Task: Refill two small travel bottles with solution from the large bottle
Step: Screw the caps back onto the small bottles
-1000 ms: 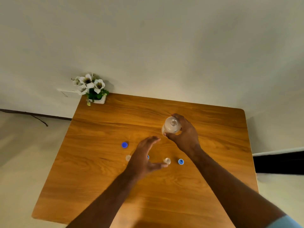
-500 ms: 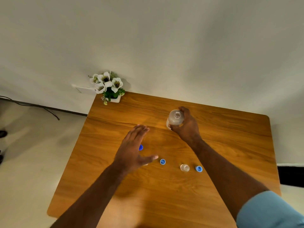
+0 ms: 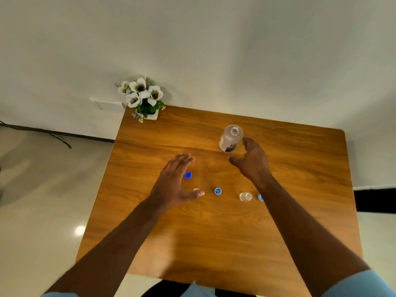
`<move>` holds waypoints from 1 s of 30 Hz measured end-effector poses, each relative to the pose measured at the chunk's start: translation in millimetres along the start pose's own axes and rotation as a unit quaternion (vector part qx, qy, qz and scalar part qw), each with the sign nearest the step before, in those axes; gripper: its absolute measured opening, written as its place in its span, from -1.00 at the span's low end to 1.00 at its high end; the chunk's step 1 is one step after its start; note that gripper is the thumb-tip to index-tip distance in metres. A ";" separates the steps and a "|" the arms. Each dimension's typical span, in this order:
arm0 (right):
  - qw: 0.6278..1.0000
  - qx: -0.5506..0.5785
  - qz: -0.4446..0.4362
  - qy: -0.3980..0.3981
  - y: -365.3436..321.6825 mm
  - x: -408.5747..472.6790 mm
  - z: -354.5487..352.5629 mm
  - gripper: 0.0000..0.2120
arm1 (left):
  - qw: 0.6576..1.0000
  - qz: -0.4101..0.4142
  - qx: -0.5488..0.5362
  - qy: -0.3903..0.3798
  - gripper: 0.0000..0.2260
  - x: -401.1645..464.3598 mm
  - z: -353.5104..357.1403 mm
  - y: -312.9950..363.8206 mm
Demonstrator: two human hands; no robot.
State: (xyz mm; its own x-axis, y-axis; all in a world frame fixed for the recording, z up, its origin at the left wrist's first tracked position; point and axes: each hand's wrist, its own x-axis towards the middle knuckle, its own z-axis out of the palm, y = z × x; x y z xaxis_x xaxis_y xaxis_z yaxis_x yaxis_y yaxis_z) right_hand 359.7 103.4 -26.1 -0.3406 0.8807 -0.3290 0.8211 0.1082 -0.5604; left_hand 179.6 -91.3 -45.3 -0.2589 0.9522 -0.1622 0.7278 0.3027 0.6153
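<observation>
The large bottle (image 3: 231,138) stood upright and uncapped on the far part of the wooden worktop (image 3: 214,232), right of its middle. The right hand (image 3: 252,160) hovered just beside it on the near right, fingers loosely spread and holding nothing; whether a fingertip touched the bottle could not be told. The left hand (image 3: 175,181) hung flat over the worktop, fingers straight and together, thumb stretched out, gripping nothing. A dark blue cap (image 3: 188,175) lay just beside its fingers. One small travel bottle (image 3: 245,196) stood open near the right forearm, with a blue cap (image 3: 260,197) close to its right, partly hidden by that arm. Another blue cap (image 3: 217,191) lay between the hands. The second small bottle (image 3: 196,189) barely showed behind the left thumb. A pot of white flowers (image 3: 142,97) sat at the far left corner.
</observation>
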 end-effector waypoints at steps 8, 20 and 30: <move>0.989 -0.115 -0.060 -0.076 -24.4 -91.7 28.4 -0.56 | 0.999 0.029 -0.031 -0.035 -0.20 -23.1 15.4 -21.0; 0.987 -0.145 0.025 -0.062 13.4 -103.1 100.5 -0.53 | 0.992 -0.042 -0.109 -0.046 -0.46 -19.0 64.7 -36.0; 0.987 -0.151 -0.007 -0.050 27.3 -92.1 101.8 -0.80 | 0.990 -0.035 -0.132 -0.028 -0.62 -9.9 78.5 -35.0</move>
State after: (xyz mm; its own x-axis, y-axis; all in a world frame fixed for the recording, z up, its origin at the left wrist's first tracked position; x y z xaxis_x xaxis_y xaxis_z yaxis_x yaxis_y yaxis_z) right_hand 366.8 -21.7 -88.4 -0.3847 0.8297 -0.4045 0.9098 0.2668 -0.3181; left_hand 206.6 -108.0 -125.9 -0.2618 0.9321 -0.2502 0.5163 0.3543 0.7797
